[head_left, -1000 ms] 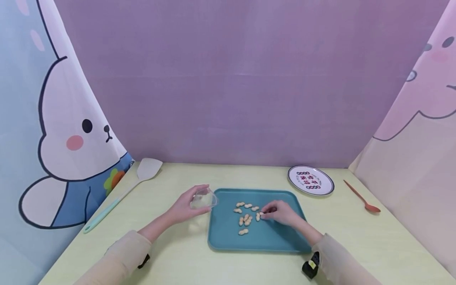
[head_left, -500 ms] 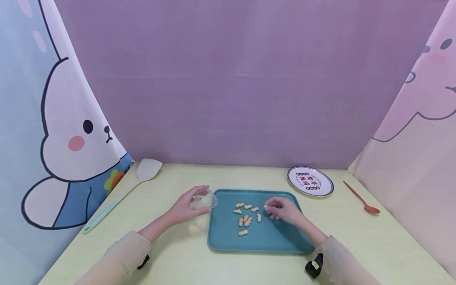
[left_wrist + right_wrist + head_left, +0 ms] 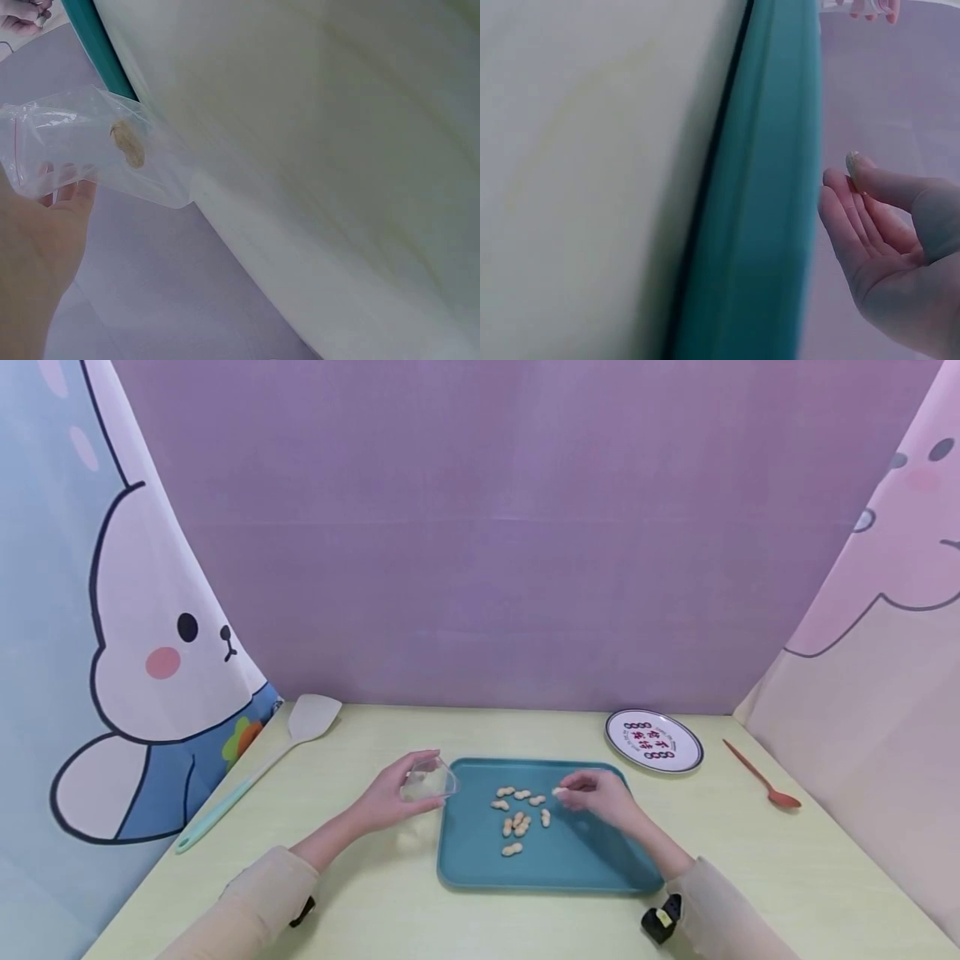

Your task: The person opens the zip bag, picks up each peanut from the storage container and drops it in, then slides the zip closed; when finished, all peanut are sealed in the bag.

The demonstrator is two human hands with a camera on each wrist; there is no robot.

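Observation:
My left hand (image 3: 390,793) grips a clear plastic zip bag (image 3: 429,778) between thumb and fingers, off the left edge of the teal tray (image 3: 480,872). In the left wrist view, one peanut (image 3: 127,144) lies inside the bag. My right hand (image 3: 600,797) is over the tray's right half and pinches a peanut (image 3: 559,792) between thumb and fingertips. From the right wrist view, the thumb mostly hides that peanut. Several unshelled peanuts (image 3: 521,825) lie spread on the left and middle of the tray, with a single peanut (image 3: 545,818) closest to my right hand.
A white plate (image 3: 654,741) with red print is behind the tray to the right. Farther right lies a reddish-brown spoon (image 3: 763,777). On the left rests a long spatula (image 3: 258,768) with a mint handle. A purple cloth (image 3: 495,543) rises behind the table.
My right hand has lifted a peanut off the tray and moved slightly back and to the right with it. The left hand and its bag stay in place.

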